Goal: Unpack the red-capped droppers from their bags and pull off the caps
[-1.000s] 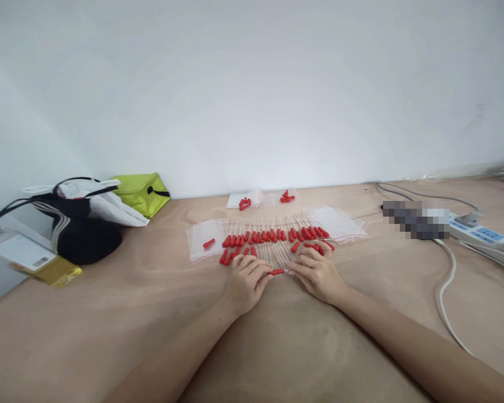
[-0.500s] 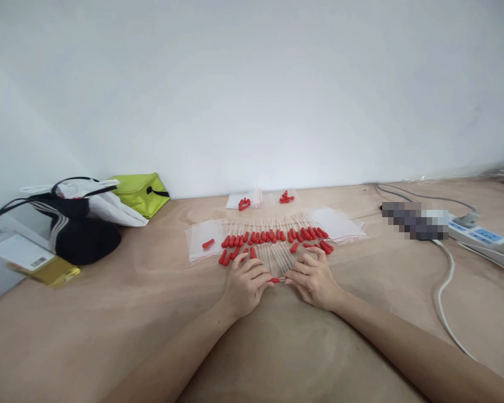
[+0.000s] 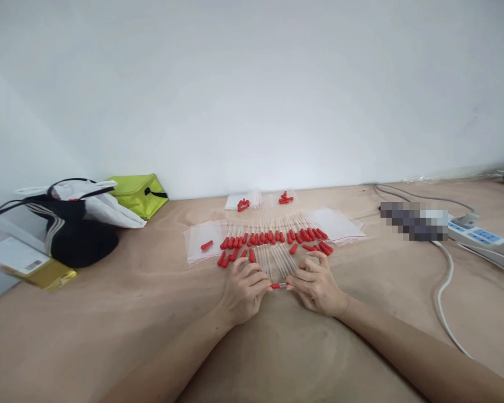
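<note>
Between my fingertips lies a dropper, held level just above or on the table. My left hand (image 3: 247, 288) is closed on its red rubber bulb (image 3: 275, 286), and my right hand (image 3: 317, 284) pinches its clear glass tube (image 3: 283, 285). Just beyond both hands, bare glass tubes (image 3: 277, 258) lie side by side, partly hidden by my fingers. Farther back runs a row of droppers (image 3: 269, 237) with red bulbs toward me and tubes pointing away. Loose red bulbs (image 3: 224, 259) lie by my left hand, and more bulbs (image 3: 325, 248) lie beyond my right hand.
Clear zip bags lie left (image 3: 199, 232) and right (image 3: 338, 224) of the row, with a bulb on the left ones. Bagged red bulbs (image 3: 243, 205) lie near the wall. A dark cap (image 3: 82, 243) and green bag (image 3: 138, 193) stand left; a power strip (image 3: 483, 234) and cables are right.
Both hands and the dropper have come slightly nearer to me. A little more of the clear tube shows between my hands.
</note>
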The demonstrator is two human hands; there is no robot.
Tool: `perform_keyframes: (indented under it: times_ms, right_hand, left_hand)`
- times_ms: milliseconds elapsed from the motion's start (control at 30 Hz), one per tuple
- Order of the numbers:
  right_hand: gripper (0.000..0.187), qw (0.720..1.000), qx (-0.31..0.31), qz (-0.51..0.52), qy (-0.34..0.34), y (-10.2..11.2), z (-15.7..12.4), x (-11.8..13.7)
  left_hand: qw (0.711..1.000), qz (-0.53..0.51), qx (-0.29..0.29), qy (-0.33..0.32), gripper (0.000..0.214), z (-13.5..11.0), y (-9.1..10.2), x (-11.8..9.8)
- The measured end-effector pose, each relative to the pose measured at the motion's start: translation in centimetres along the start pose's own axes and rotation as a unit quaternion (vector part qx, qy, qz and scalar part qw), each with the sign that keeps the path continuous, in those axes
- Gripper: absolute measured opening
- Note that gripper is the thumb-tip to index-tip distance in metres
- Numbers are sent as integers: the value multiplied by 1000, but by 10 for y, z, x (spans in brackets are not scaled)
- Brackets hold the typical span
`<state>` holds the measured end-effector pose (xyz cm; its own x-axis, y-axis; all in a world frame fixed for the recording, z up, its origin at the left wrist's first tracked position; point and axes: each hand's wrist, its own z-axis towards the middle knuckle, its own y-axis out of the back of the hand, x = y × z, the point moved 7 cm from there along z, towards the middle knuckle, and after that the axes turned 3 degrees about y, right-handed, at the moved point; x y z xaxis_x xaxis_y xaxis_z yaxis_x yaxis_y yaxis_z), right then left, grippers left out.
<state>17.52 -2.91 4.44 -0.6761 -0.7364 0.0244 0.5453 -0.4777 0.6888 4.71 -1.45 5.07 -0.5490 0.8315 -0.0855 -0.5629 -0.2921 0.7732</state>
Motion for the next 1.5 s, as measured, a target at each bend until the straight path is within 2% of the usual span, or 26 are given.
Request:
perform_keyframes:
  times_ms: [167, 433, 567, 733, 833, 1000, 1133, 1200, 1300, 1400, 1500]
  right_hand:
    - [17, 1000, -19, 3, 14, 2, -1, 1]
    - [15, 999, -28, 13, 9, 2, -1, 1]
    - [17, 999, -27, 15, -30, 7, -7, -13]
    - [20, 993, -46, 2, -112, 13, -16, -36]
    - [22, 988, -41, -10, -151, 9, -17, -44]
    - [25, 982, -5, -36, -184, -6, -11, -49]
    - [23, 980, -6, -76, -185, -13, -1, -50]
    - [22, 980, -3, -93, -178, -16, 3, -49]
    - [20, 981, 5, -108, -163, -20, 6, -46]
    - [19, 981, 8, -117, -151, -21, 6, -44]
    - [18, 983, 17, -120, -137, -23, 6, -42]
  left_hand:
    - [1000, -15, -22, -10, 19, -1, 2, 0]
    - [999, -40, -26, -11, 16, -2, 3, 1]
    - [998, -41, -39, 10, 13, -9, 9, 14]
    - [996, -43, -34, 76, 15, -19, 12, 32]
    - [984, -21, -92, 151, 21, -21, 23, 50]
    - [933, 25, -153, 324, 27, -36, 43, 105]
    - [890, -14, -152, 430, 30, -54, 45, 144]
    - [879, -42, -134, 455, 30, -58, 39, 153]
    - [880, -56, -93, 463, 31, -60, 30, 155]
    - [890, -22, -62, 451, 32, -56, 29, 150]
    - [904, 40, -65, 421, 30, -49, 37, 141]
